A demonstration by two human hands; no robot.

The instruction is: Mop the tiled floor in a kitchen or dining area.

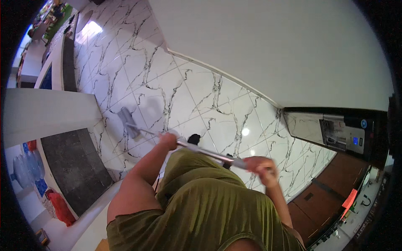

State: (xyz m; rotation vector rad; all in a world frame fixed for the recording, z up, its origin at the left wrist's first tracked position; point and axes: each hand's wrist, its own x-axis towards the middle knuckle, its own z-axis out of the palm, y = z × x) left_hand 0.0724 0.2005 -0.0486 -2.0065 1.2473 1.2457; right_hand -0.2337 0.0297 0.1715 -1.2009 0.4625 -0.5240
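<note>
A mop with a long metal pole [207, 152] slants across the front of my body. Its flat grey head [128, 122] lies on the white marble-patterned tile floor [201, 109], to the left of my feet. My left hand [168, 141] grips the pole's middle stretch, on the side towards the mop head. Around the grey upper end of the pole my right hand [261, 169] is closed, slightly blurred. Dark footwear shows beneath the pole.
A plain wall [267, 53] with a skirting edge borders the floor ahead. At the right stand a refrigerator with a water dispenser [342, 135] and brown cabinets [317, 200]. A white wall end [50, 113], a dark tiled step [77, 169] and large blue water bottles [28, 169] are at the left.
</note>
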